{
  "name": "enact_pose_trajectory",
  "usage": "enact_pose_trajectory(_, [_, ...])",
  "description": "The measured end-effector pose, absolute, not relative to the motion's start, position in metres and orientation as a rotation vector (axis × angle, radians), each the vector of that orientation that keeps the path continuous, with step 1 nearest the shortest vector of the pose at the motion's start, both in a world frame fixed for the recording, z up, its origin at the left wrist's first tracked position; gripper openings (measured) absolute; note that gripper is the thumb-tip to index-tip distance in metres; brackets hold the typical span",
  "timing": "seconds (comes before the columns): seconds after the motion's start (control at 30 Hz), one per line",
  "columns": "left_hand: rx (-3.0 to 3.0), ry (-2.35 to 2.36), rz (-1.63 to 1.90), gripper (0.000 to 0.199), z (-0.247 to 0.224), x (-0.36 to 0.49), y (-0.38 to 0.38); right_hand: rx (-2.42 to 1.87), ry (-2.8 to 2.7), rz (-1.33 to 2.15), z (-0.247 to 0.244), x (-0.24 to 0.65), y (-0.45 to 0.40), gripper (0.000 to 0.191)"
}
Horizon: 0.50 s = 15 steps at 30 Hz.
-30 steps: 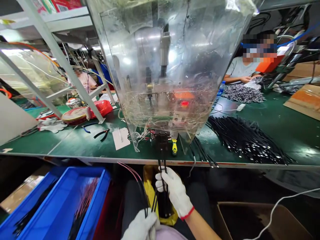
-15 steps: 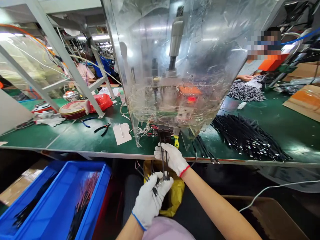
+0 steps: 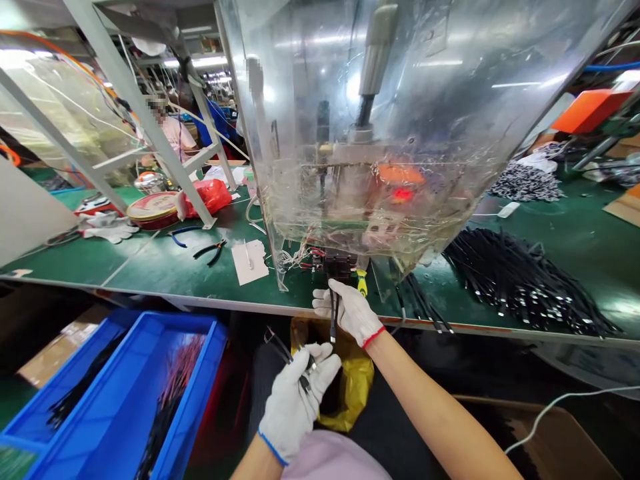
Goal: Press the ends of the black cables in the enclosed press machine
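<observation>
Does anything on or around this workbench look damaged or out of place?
The clear shield looks oddest: its surface is smeared, and crumpled, yellowish film hangs across its lower part. A few black cables also lie apart from the large pile.

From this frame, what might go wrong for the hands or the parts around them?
The gloved right hand is close below the black block at the foot of the clear cover, so a fingertip might catch there.

The left hand holds cables near the yellow bag; one could slip down into it.

The yellow-handled tool lies near the right hand and could get knocked.
</observation>
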<state>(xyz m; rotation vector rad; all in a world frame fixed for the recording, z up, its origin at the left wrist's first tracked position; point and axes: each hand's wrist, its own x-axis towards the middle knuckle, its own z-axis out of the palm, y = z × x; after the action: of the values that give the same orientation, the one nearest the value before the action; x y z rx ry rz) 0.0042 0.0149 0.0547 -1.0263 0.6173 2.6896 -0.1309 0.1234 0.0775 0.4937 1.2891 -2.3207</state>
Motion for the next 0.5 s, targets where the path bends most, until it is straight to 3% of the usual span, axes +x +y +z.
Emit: enact_pose_trajectory(0.5, [-1.037, 0.668, 2.648, 0.019, 0.042, 0.007, 0.007, 0.51, 1.296, -2.328, 0.079, -0.111, 0.124, 0.04])
